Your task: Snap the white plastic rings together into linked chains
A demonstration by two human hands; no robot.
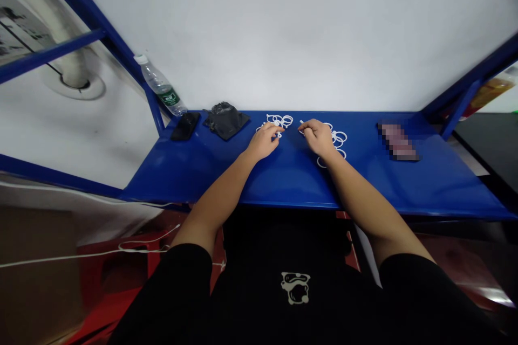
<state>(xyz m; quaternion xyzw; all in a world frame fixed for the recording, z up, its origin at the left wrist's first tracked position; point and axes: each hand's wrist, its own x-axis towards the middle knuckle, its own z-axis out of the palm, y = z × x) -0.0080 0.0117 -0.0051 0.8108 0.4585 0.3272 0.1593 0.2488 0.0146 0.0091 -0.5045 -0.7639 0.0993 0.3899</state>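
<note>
Two groups of thin white plastic rings with small tabs lie on the blue tabletop. My left hand [264, 141] rests over the front of the left group of rings [287, 121], its fingers stretched out and the thumb apart from them. Some of those rings are partly hidden under it. Close by on the right, my right hand [319, 137] is closed with the fingertips pinched; a bit of white ring [301, 123] shows at them. The right group of rings [340, 138] lies beside and partly beneath that hand and wrist.
A blue table [291, 188] stands against a white wall. At its left are a water bottle [164, 89], a black phone [185, 126] and a dark drawstring pouch [226, 120]. A blurred-out pinkish object [399, 142] lies at the right. Blue frame bars [461, 108] edge both sides.
</note>
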